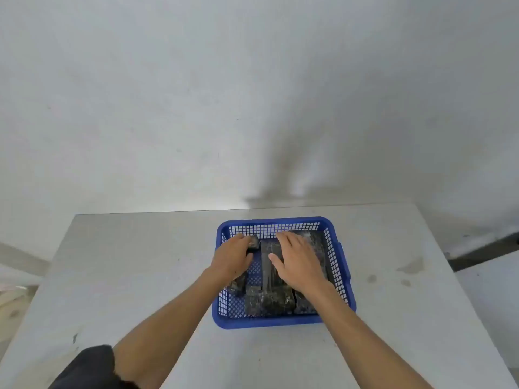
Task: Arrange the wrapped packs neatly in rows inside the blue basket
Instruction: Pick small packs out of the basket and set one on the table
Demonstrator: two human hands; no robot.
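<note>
A blue mesh basket [276,322] sits on the grey table, holding several dark wrapped packs. My left hand [231,258] is inside the basket at its left side, fingers closed around a dark pack [253,242] whose ends show beyond my fingers and below my wrist. My right hand [299,262] lies flat, fingers spread, on a long pack [268,266] in the middle and a pack [317,240] at the right. Another pack [269,301] lies crosswise along the near wall. My hands hide parts of the packs.
The grey table [140,276] stands against a pale wall; its far edge runs just behind the basket. Small stains mark the table to the right of the basket. A dark sleeve [92,369] shows at the bottom left.
</note>
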